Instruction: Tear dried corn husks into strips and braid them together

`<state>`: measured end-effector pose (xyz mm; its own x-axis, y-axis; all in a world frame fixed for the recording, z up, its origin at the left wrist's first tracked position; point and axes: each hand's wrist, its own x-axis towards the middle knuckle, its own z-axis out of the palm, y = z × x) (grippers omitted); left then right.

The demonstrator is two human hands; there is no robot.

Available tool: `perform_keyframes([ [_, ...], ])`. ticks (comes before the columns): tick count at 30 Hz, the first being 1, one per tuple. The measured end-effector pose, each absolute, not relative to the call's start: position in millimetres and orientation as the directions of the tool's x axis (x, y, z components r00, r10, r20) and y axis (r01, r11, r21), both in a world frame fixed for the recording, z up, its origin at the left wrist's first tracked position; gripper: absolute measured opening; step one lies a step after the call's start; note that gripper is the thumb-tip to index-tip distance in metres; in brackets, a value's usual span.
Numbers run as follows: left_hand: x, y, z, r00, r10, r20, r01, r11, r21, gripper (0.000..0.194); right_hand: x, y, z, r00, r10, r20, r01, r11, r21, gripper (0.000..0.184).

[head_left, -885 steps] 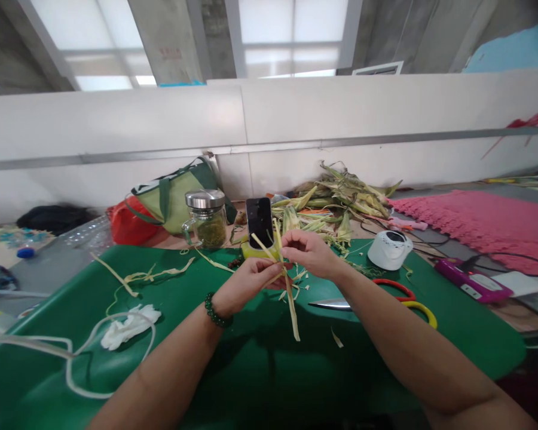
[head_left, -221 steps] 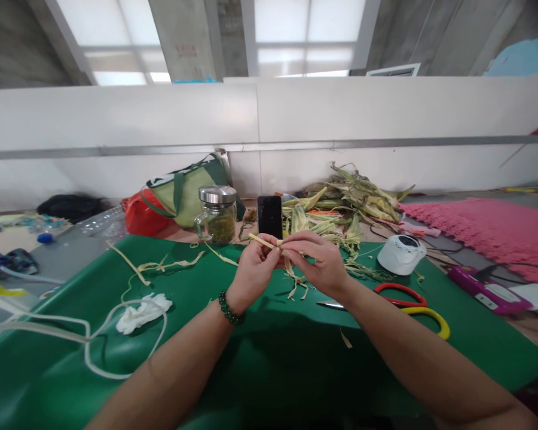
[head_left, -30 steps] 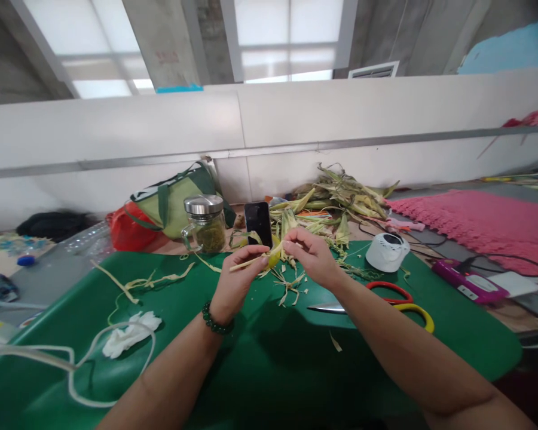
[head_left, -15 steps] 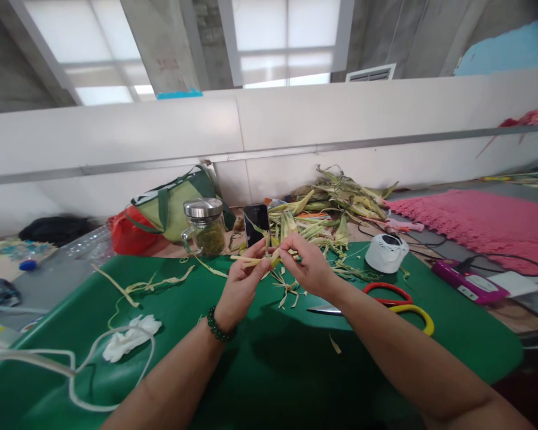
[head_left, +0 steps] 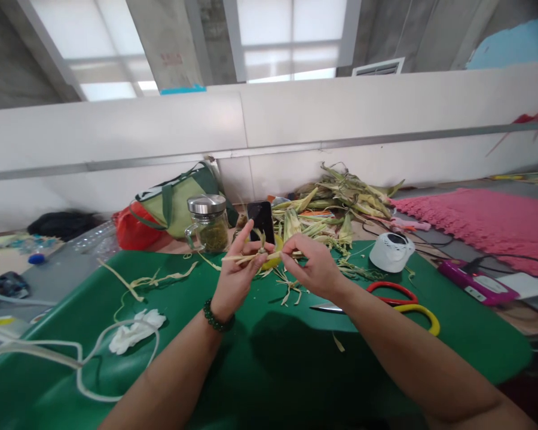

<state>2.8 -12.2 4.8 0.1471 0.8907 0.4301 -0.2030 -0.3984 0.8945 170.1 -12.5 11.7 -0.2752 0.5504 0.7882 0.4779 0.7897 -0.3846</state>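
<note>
My left hand (head_left: 237,272), wearing a dark green bead bracelet (head_left: 216,318), pinches a pale corn husk strip (head_left: 272,257) between thumb and fingers; its index finger points up. Closed on the same strip farther right is my right hand (head_left: 312,267). A small knotted husk piece (head_left: 262,249) stands up by my left thumb. Behind the strip a yellow curved thing (head_left: 277,243) shows partly; its kind is unclear. Thin husk shreds (head_left: 291,289) lie under my hands. The scissors (head_left: 392,298), with one red and one yellow handle, lie partly behind my right forearm.
Heaped corn husks (head_left: 347,194) lie beyond my hands, beside a phone (head_left: 260,218) and a glass jar (head_left: 210,230). A white container (head_left: 390,252) and purple power strip (head_left: 477,282) sit right. Left are crumpled tissue (head_left: 137,331) and a white cable (head_left: 79,376) on the green mat (head_left: 291,382).
My left index finger has lifted and the left fingers have spread. My hands are slightly farther apart, with more strip showing between them. The whole view has shifted a little.
</note>
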Motion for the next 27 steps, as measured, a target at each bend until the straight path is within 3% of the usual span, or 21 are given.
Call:
perform_keyframes([
  [6, 0.4, -14.6, 8.0, 0.247, 0.865, 0.437, -0.189, -0.399, 0.897, 0.081, 172.5, -13.3, 14.4, -0.255, 0.504, 0.825, 0.440, 0.820, -0.365, 0.014],
  [20, 2.3, -10.1, 3.7, 0.218, 0.901, 0.376, -0.348, -0.288, 0.892, 0.075, 172.4, -17.5, 14.9, -0.270, 0.474, 0.838, 0.376, 0.853, -0.361, 0.014],
  [23, 3.3, -11.7, 4.3, 0.207, 0.905, 0.372, -0.307, -0.301, 0.903, 0.068, 172.2, -16.9, 15.6, -0.251, 0.600, 0.759, 0.333, 0.790, -0.514, 0.010],
  [27, 7.1, -15.9, 6.0, 0.252, 0.888, 0.384, -0.225, -0.332, 0.916, 0.039, 170.5, -13.1, 17.4, -0.192, 0.822, 0.536, 0.177, 0.566, -0.805, 0.020],
])
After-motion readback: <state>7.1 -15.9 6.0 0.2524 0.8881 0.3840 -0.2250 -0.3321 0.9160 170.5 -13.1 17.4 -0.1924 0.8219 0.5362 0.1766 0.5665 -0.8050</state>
